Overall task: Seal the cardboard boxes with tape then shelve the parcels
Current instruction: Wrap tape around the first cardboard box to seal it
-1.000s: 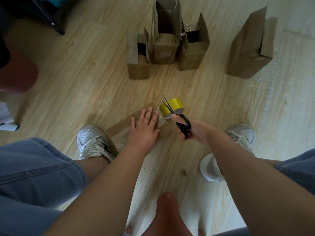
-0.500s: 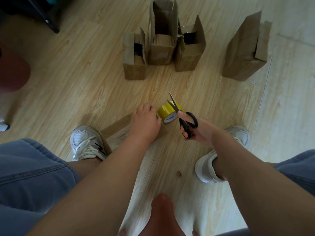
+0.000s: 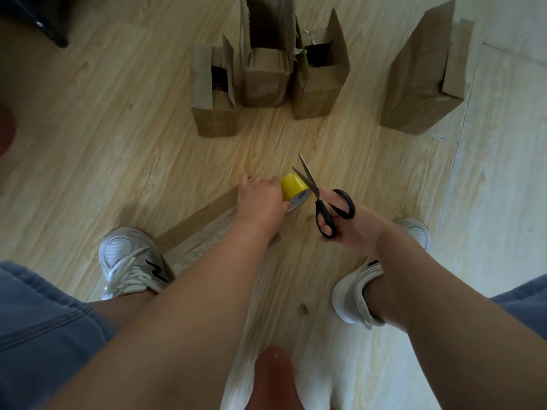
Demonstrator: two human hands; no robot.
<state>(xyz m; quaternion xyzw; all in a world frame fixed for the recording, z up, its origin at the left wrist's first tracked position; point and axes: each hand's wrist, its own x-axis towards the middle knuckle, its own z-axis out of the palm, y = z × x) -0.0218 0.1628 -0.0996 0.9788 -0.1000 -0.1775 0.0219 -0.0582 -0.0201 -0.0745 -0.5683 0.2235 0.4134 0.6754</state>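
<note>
A flat cardboard box [image 3: 195, 229] lies on the wooden floor between my feet, with clear tape along its top. My left hand [image 3: 260, 199] rests on its far end, fingers curled around a yellow tape roll [image 3: 293, 187]. My right hand [image 3: 346, 223] holds black-handled scissors [image 3: 322, 196] just right of the roll, blades apart and pointing away from me. Three open cardboard boxes [image 3: 266, 75] stand in a row farther ahead. A fourth box [image 3: 423, 78] stands apart at the far right.
My two white sneakers [image 3: 130, 261] flank the flat box on the floor. A dark furniture leg [image 3: 44, 28] stands at the far left corner. Pale floor panels [image 3: 503, 173] run along the right side.
My left hand slid from flat on the box forward to its far end and curled onto the tape roll. The scissors moved slightly right and away, blades still apart.
</note>
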